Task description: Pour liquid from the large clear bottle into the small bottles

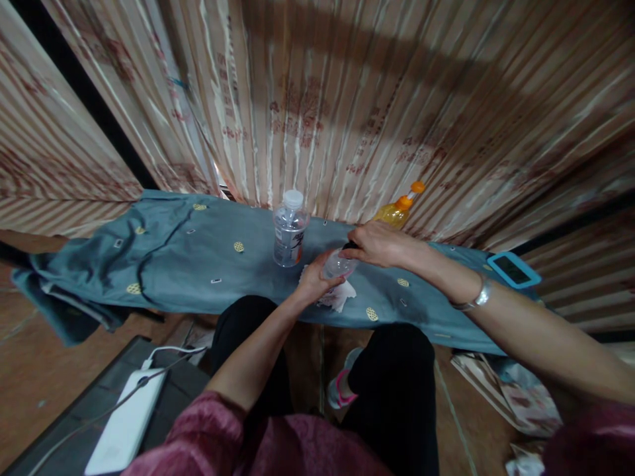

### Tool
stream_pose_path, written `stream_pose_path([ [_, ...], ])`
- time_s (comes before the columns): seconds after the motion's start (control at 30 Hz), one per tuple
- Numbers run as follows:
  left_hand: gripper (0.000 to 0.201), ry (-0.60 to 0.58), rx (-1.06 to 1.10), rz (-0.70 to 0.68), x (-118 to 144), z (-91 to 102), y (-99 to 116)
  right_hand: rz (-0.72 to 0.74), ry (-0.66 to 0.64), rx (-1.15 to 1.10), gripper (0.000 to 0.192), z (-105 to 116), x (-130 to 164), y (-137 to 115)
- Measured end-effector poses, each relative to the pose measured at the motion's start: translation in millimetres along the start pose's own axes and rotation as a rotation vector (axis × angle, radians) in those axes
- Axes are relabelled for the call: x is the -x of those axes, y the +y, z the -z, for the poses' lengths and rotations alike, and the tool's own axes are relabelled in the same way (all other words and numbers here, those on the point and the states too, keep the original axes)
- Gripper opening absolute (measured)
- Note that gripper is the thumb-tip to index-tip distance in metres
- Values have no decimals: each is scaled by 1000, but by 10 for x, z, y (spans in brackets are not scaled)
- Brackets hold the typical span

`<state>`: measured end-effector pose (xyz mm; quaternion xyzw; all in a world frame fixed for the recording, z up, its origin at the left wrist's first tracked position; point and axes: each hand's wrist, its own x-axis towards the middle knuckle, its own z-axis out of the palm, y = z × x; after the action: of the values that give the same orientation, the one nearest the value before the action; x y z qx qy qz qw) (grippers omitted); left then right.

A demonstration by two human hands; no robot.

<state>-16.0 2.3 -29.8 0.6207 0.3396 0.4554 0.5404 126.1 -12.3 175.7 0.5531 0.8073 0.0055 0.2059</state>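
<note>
A small clear bottle (338,265) is in my left hand (316,283), whose fingers wrap round its body. At its top, my right hand (372,243) closes on the black cap (350,245). The bottle leans toward the upper right. Beneath it, a crumpled white tissue (338,299) lies on the grey-blue cloth (238,277). To the left stands an upright clear plastic bottle (288,238) with a white cap and a printed label. Just behind my right hand is a yellow bottle (394,213) with an orange top, its lower part hidden by that hand.
A blue-rimmed device with a dark screen (514,270) sits at the cloth's right end. Pleated curtains (317,99) hang right behind the cloth. At lower left, a white power bank (126,420) with a cable rests on a dark surface (169,403). My knees are close to the front edge.
</note>
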Motion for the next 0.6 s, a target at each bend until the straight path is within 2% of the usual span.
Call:
stream_pose_path([
  [0.1,63,6,0,3,0,-2,-6,16,13,-16,39,1,-3,13],
  [0.23,63,19,-7,-3,3,-3,-29,60,16,-47,33,-27,6,35],
  [0.37,62,30,2,2,12,-7,-49,44,47,-88,30,-113,-12,32],
  [0.6,63,41,-3,-14,3,-10,-86,8,147,-311,37,-284,1,152],
])
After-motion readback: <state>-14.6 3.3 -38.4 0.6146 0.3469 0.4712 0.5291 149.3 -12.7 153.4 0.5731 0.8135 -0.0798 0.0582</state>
